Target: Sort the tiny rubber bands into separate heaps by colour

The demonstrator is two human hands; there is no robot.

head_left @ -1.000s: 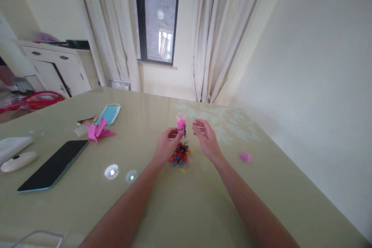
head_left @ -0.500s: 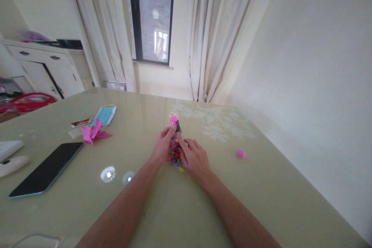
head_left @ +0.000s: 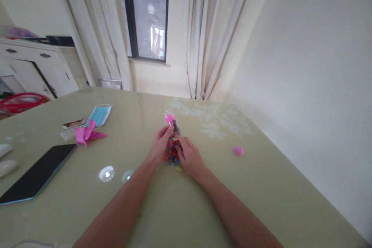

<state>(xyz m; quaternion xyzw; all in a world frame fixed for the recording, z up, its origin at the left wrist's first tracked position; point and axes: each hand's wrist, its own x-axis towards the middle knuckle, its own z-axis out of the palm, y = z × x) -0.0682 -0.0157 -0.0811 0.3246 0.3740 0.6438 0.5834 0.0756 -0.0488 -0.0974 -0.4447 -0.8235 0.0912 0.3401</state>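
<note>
My left hand [head_left: 159, 143] is closed around a small clear container [head_left: 168, 115], which leans with its rounded end pointing away from me. Bright pink and dark pieces show through its wall. My right hand [head_left: 188, 155] is at the container's near end, fingers curled; whatever they hold is too small to make out. Between the hands and partly under the right fingers lies a pile of small colourful loops [head_left: 171, 155], red, blue, yellow and black. Whether they are rubber bands or clips I cannot tell. One yellow loop [head_left: 178, 168] lies at the pile's near edge.
A pink bundle [head_left: 238, 150] lies on the glossy table [head_left: 261, 201] to the right. To the left are a black tablet-like slab [head_left: 37, 174], a pink folded paper shape [head_left: 87, 133], a blue face mask [head_left: 99, 115] and a pale oblong object [head_left: 7, 167].
My right hand has come left and down from open air to the container's near end and the pile. The container has tilted in my left hand. The view has shifted slightly right.
</note>
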